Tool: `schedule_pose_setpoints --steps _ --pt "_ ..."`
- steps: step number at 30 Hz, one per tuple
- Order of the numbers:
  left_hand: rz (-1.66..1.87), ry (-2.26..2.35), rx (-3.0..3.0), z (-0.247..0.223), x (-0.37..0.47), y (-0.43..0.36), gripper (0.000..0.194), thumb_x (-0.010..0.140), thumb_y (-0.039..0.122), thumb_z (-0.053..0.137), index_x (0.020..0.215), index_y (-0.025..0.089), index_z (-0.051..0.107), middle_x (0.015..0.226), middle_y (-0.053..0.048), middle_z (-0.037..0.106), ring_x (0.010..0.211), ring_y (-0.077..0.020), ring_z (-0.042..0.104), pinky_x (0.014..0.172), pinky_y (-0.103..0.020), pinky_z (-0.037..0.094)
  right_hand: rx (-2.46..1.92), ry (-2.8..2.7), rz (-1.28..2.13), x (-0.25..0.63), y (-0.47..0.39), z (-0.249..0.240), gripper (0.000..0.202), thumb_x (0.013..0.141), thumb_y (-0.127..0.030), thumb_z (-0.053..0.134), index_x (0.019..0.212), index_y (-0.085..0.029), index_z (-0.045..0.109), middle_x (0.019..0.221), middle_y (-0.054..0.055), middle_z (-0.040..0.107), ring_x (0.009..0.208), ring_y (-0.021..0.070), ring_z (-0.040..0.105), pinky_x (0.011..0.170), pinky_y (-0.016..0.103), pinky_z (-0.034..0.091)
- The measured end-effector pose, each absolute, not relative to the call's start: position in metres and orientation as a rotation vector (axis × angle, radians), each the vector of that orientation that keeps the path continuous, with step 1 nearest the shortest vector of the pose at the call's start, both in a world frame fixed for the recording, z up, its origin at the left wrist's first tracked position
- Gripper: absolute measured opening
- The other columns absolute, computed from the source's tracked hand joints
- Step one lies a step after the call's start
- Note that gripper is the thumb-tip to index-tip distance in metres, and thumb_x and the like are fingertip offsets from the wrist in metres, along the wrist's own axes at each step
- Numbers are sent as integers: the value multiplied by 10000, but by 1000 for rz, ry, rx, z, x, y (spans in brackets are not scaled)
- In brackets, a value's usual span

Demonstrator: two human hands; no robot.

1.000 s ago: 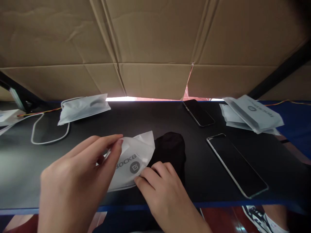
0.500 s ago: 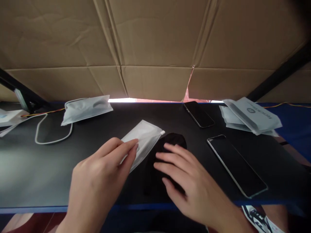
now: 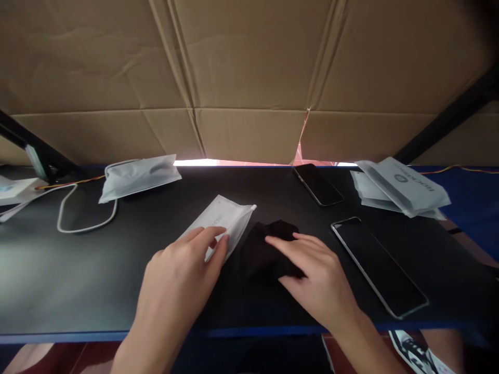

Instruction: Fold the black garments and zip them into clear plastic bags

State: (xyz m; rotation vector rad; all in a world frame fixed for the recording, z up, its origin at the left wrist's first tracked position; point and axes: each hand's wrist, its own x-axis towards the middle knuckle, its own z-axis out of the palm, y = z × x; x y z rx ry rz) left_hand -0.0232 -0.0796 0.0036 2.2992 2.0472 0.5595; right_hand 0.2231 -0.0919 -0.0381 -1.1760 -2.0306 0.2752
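My left hand (image 3: pixel 183 275) pinches the edge of a translucent white zip pouch (image 3: pixel 218 215), whose slider end points to the right. The pouch's mouth is slightly parted near my fingertips. Beside it on the black table lies a dark, soft cloth-like item (image 3: pixel 261 249). My right hand (image 3: pixel 319 275) rests over the right side of this dark item, its thumb and index finger apart. Some of its other fingers are hidden behind the hand, and the dark item's outline blends into the table.
Two phones lie at the right, one farther back (image 3: pixel 318 184) and one nearer (image 3: pixel 380 265). Several white pouches (image 3: pixel 409 184) are stacked at the back right. Another pouch (image 3: pixel 140 176) and a white cable (image 3: pixel 88 227) are at the left. Cardboard (image 3: pixel 249 62) stands behind the table (image 3: pixel 70 280).
The white pouch has shifted slightly left and turned, with its mouth more parted. My left hand has moved slightly right. My right hand has moved right, and the dark item looks flatter and more spread.
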Motion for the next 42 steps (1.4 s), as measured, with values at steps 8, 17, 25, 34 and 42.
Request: schedule_pose_setpoints --steps 8,17,25,34,42 --pt "720 1816 2266 8 -14 -78 222 923 276 525 870 282 741 801 -19 767 806 -282 747 1080 -615 482 -1210 -1961 53 189 -106 -40 631 854 3 603 1427 -249 686 1373 49 803 1259 314 737 1117 557 555" --pt "961 1642 2021 2 -17 -77 202 1018 382 618 873 283 718 926 -7 761 1058 -281 724 1083 -510 504 -1194 -2284 64 181 -101 -38 503 855 -19 691 1321 -206 717 1198 45 836 1145 325 711 1054 544 511" --pt "1020 1549 1941 -14 -11 -80 180 1031 353 628 881 291 708 1053 -29 760 1330 -304 625 1123 -498 494 -1447 -1890 45 154 -111 -46 544 814 -5 660 1311 -216 720 1092 50 812 1009 306 670 908 502 470" --pt "1248 1554 1708 -24 -10 -80 186 1015 395 687 875 281 728 1243 -50 736 1444 -326 585 1213 -577 460 -1148 -2251 -132 151 -109 -36 206 1015 -111 636 1155 -188 766 886 21 717 837 241 575 768 424 438" --pt "1067 1450 1885 -15 -1 -91 269 1077 429 599 942 312 801 1355 -26 771 1553 -327 513 1311 -649 383 -1350 -2116 49 150 -100 -41 184 929 -96 687 1048 -213 763 966 55 747 842 252 584 702 403 438"
